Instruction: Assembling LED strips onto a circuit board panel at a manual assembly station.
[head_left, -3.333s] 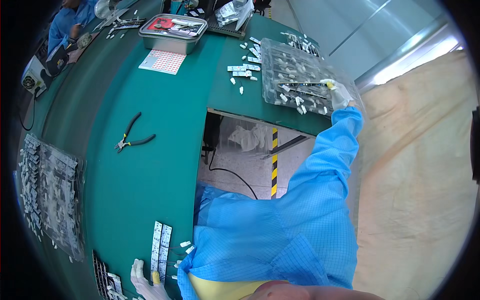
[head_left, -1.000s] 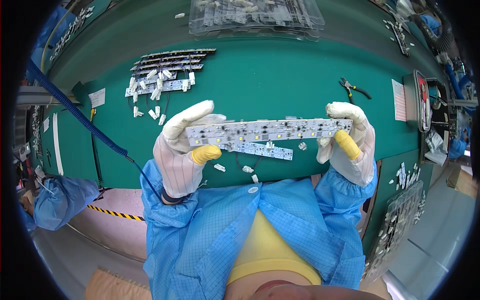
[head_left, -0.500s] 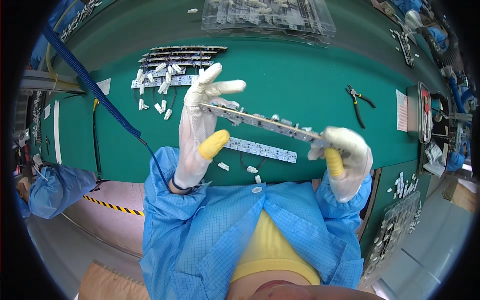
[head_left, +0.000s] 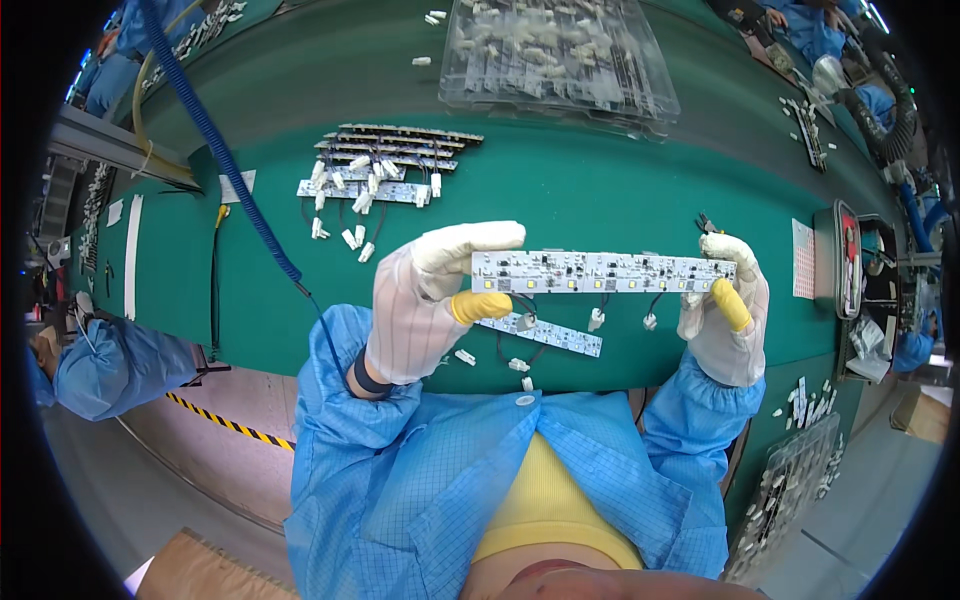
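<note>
Between both hands I hold a long white LED circuit board (head_left: 600,272), its component face toward me and several short wires with white connectors hanging below it. My left hand (head_left: 425,295), white-gloved with a yellow thumb cover, pinches the board's left end. The right end is gripped by my right hand (head_left: 728,310), gloved the same way. Beneath, a second LED board (head_left: 560,338) lies on the green mat (head_left: 580,190), partly hidden by the raised one. A dark band with a blue coiled cord (head_left: 225,160) circles my left wrist.
Several LED boards (head_left: 400,150) with white connectors lie in a stack at the back left. Behind stands a clear plastic tray (head_left: 660,95) full of boards. Pliers (head_left: 706,224) rest partly hidden behind my right hand. A metal box (head_left: 845,255) stands at the right.
The board has turned from edge-on and slanted to level, face toward me. My left fingers, spread before, have closed on its left end. The view has shifted slightly.
</note>
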